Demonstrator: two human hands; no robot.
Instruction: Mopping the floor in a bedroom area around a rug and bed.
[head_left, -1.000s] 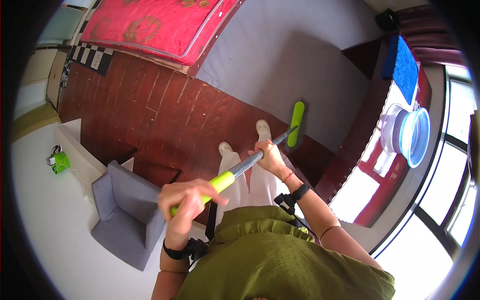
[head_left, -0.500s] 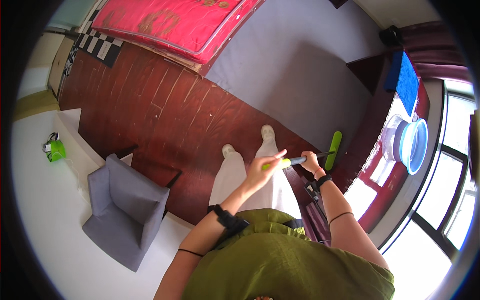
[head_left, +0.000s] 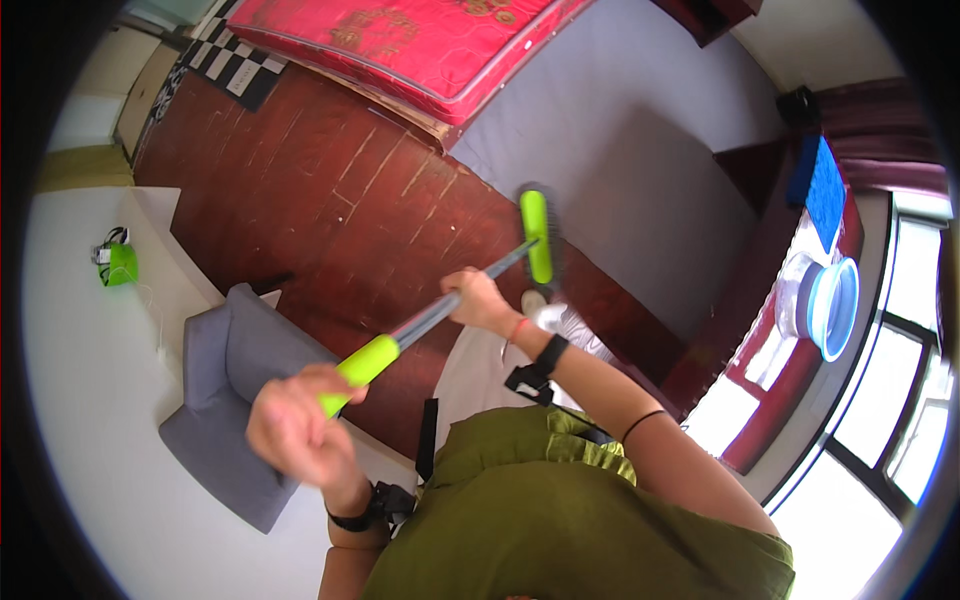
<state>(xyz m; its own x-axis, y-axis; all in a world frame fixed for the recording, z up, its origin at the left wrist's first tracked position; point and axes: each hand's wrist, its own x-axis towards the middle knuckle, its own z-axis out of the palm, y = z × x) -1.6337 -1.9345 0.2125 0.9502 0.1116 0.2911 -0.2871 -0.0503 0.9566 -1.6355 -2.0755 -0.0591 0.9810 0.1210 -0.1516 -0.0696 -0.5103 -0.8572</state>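
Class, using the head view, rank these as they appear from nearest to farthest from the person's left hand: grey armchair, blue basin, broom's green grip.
1. Green grip: held in the left hand, so touching it.
2. Grey armchair: on the person's left, partly hidden behind that hand.
3. Blue basin: far across the view, on the right.

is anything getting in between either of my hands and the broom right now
Nothing visible does. Your left hand holds the broom by its green grip, and your right hand is closed on its grey pole. The chair shows behind your left hand, not between it and the grip.
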